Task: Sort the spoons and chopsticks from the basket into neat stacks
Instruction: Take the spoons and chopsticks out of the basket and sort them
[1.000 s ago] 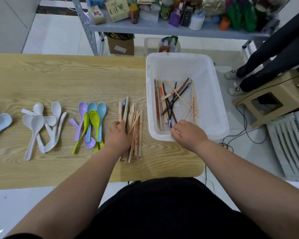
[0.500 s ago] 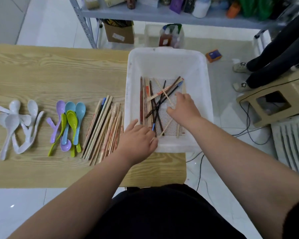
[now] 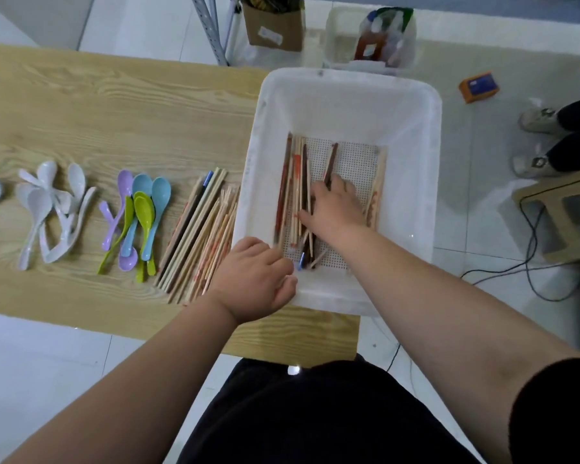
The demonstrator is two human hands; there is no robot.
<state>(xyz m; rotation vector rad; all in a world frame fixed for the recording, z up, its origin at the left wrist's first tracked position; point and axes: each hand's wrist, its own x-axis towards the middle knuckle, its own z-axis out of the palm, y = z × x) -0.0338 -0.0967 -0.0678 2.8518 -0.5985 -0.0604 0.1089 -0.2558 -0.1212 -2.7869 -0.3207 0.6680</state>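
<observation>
A white plastic basket (image 3: 349,82) stands at the right end of the wooden table (image 3: 114,112). Several wooden, red and dark chopsticks (image 3: 293,182) lie roughly parallel on its floor. My right hand (image 3: 337,205) is inside the basket, with its fingers curled over a bunch of them. My left hand (image 3: 255,279) sits on the basket's near-left corner, fingers curled over the rim. On the table lie a chopstick pile (image 3: 201,229), coloured spoons (image 3: 141,216) and white spoons (image 3: 51,209).
The basket overhangs the table's right end. Behind the table stand a metal rack with a cardboard box (image 3: 273,25) and a clear bin (image 3: 372,38). On the floor to the right are an orange box (image 3: 479,87), a person's shoes (image 3: 536,120), a wooden stool (image 3: 563,212) and cables (image 3: 529,262).
My left hand left the chopstick pile on the table and went to the basket's near corner. My right hand reached deeper into the basket, and the crossed chopsticks now lie side by side.
</observation>
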